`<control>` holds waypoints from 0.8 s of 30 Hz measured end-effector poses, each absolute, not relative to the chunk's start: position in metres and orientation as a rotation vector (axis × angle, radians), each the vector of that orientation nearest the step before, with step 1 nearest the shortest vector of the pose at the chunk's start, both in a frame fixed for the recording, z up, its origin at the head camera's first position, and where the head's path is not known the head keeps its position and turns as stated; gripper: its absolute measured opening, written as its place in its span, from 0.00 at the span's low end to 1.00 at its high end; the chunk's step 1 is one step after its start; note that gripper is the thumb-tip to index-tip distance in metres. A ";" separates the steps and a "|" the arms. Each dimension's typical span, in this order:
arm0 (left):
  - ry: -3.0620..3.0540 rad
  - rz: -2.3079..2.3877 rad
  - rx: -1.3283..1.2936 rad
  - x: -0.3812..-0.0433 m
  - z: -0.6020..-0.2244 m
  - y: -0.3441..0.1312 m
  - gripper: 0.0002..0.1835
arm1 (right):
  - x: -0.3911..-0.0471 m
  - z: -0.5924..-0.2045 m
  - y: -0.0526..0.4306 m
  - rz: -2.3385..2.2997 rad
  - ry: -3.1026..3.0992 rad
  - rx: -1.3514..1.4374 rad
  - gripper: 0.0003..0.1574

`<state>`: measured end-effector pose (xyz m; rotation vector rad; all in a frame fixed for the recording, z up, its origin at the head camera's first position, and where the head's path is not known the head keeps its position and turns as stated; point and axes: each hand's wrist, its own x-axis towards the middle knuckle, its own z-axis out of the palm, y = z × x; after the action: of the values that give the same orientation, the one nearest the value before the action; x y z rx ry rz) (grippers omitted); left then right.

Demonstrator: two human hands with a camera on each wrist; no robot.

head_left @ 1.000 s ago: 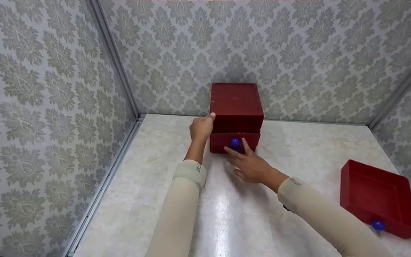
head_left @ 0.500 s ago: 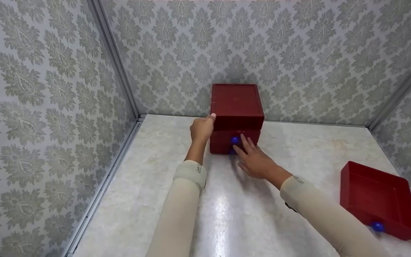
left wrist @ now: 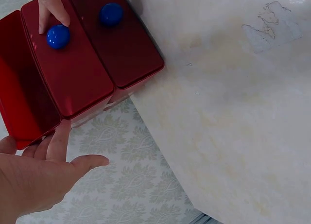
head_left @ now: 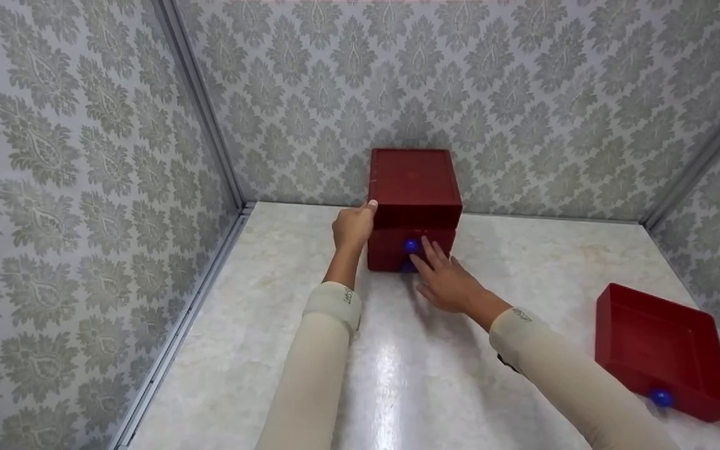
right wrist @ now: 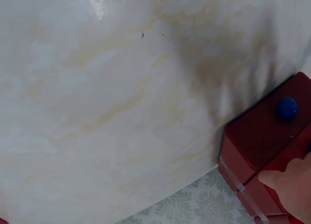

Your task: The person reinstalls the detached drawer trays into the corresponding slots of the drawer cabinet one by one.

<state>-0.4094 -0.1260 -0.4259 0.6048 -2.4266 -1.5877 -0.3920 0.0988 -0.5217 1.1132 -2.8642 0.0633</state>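
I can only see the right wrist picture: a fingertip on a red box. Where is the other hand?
Observer: The left hand rests against the box's left side.
Operator: What is the right hand touching, exactly?
Observer: The right hand's straight fingers touch the bottom drawer, beside its blue knob.
Operator: Anything else around?
Observer: A loose drawer with a second knob lies off to the right, apart from both hands.
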 end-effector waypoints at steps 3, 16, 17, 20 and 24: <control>-2.419 -1.584 0.608 -0.408 -0.427 -0.126 0.26 | -0.390 -0.520 0.101 0.072 -2.888 1.107 0.44; -2.412 -1.561 0.609 -0.407 -0.427 -0.126 0.26 | -0.336 -0.494 0.156 -0.066 -2.950 0.912 0.44; -2.415 -1.553 0.610 -0.407 -0.427 -0.126 0.26 | -0.331 -0.491 0.161 -0.081 -2.961 0.899 0.42; -2.424 -1.544 0.608 -0.407 -0.427 -0.127 0.26 | -0.319 -0.482 0.180 -0.116 -2.974 0.863 0.39; -2.429 -1.547 0.609 -0.407 -0.428 -0.126 0.27 | -0.307 -0.470 0.209 -0.132 -3.052 0.788 0.38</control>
<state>-0.4074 -0.1264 -0.4281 0.6094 -2.4291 -1.5472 -0.3065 0.2088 -0.4697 0.7876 -3.0517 -0.1317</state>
